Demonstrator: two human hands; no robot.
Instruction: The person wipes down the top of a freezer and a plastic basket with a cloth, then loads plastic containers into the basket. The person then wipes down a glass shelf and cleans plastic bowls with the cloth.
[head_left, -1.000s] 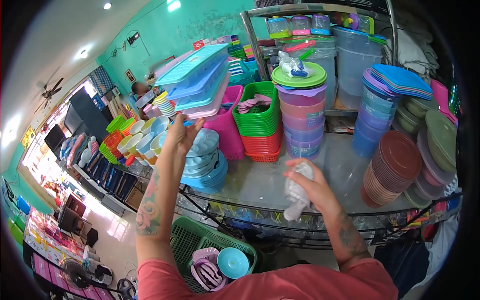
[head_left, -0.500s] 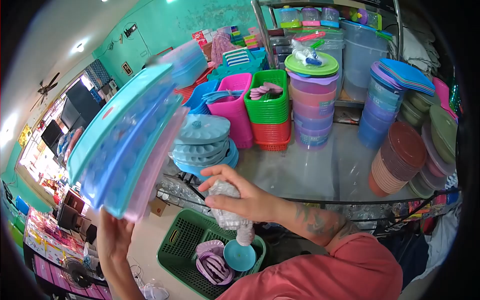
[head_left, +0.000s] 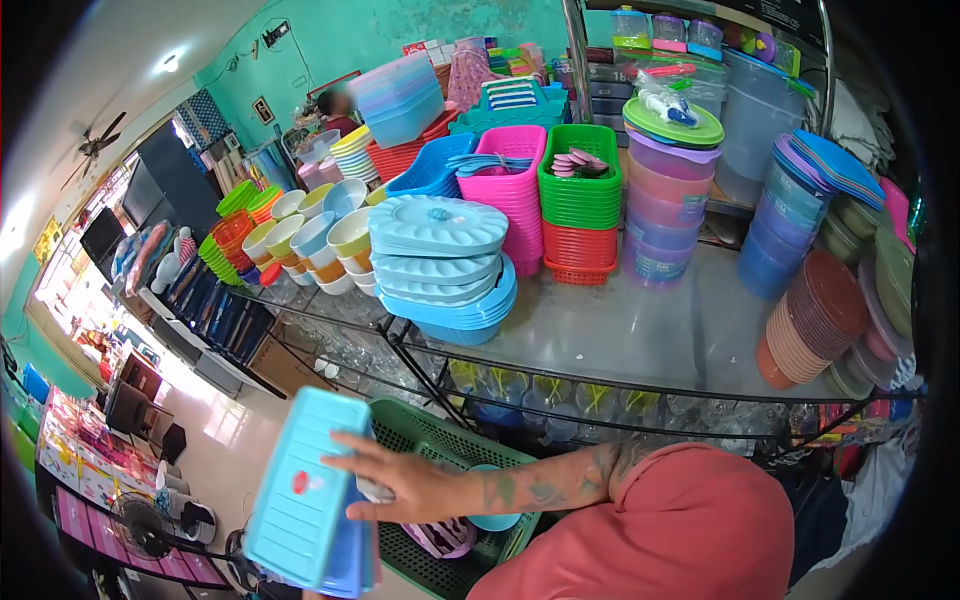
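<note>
Low at the left, a stack of lidded plastic trays (head_left: 308,480), turquoise on top with blue and pink below, is tilted on its side. My right hand (head_left: 388,480) reaches across to the stack's right side, fingers spread over its edge, with a bit of the whitish cloth (head_left: 374,490) under the palm. Of my left hand (head_left: 316,595) only a sliver shows at the bottom edge, under the stack; its fingers are hidden. The green basket (head_left: 400,425) behind my right forearm holds a light blue bowl (head_left: 493,515) and purple striped items (head_left: 440,538).
The glass shelf (head_left: 620,345) carries light blue oval containers (head_left: 440,225), pink baskets (head_left: 515,185), green and red baskets (head_left: 580,200), tubs (head_left: 665,215) and brown bowls (head_left: 820,310). A black metal rail (head_left: 600,392) runs along its front. Another person (head_left: 338,115) is at the back left.
The tray stack has come off the oval containers and moved down to the lower left. My right hand has moved left from over the shelf to the stack. The view has shifted.
</note>
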